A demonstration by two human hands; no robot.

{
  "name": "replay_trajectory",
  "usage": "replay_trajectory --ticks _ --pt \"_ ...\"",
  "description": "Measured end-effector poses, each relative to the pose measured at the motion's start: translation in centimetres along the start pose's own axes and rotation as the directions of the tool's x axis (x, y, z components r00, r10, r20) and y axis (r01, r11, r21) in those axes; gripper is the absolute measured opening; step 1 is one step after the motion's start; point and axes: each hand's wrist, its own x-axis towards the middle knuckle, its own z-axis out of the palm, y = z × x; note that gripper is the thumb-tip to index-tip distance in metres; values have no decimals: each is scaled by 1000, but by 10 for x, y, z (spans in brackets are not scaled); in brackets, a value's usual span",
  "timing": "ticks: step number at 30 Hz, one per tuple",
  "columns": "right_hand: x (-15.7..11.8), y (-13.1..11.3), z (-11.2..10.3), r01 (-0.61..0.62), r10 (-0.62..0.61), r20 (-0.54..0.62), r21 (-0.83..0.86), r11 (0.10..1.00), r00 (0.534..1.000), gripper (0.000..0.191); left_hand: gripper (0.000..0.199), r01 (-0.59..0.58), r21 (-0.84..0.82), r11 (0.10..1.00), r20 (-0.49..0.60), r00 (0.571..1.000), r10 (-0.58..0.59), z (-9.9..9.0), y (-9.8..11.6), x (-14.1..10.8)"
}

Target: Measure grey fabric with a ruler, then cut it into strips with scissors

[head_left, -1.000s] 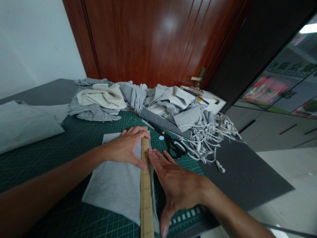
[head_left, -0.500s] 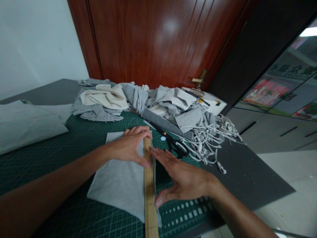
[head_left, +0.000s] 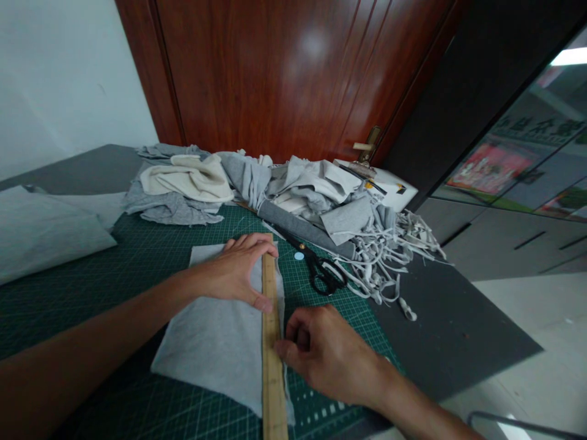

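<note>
A long wooden ruler [head_left: 274, 366] lies lengthwise over a piece of light grey fabric [head_left: 215, 348], near the fabric's right edge. My left hand [head_left: 236, 269] holds the ruler down at its far part, with the fingertips curled over it and the thumb lower on its surface. Close to the ruler's right edge, my right hand [head_left: 330, 351] is closed, its fingers curled in and its thumb against the ruler. Whether the fabric's edge is between those fingers is hidden. Black-handled scissors [head_left: 323, 275] lie beyond my right hand, beside a small pale disc [head_left: 299, 256].
A green cutting mat [head_left: 132, 269] with grid lines covers much of the grey table [head_left: 463, 330]. Heaped fabric pieces [head_left: 183, 183] and a tangle of fabric strips [head_left: 385, 263] line the far side. More grey fabric [head_left: 41, 235] lies left. A wooden door [head_left: 275, 73] stands behind.
My right hand has drawn nearer to me along the ruler, and its spread fingers have curled closed. My left hand stays on the ruler. The view has shifted slightly.
</note>
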Motion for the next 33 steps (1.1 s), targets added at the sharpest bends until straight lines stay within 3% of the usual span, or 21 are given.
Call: replay_trajectory --ticks 5,14,33 --pt "6 1 1 -1 1 -7 2 1000 1000 9 108 5 -4 1000 -14 1000 -5 0 1 0" --pt "7 1 8 7 -10 -15 -163 987 1000 7 105 -10 -44 999 -60 998 7 3 -5 -2" --pt "8 4 11 6 -10 -23 -192 981 1000 8 105 -32 -19 999 -103 994 30 8 -15 -2"
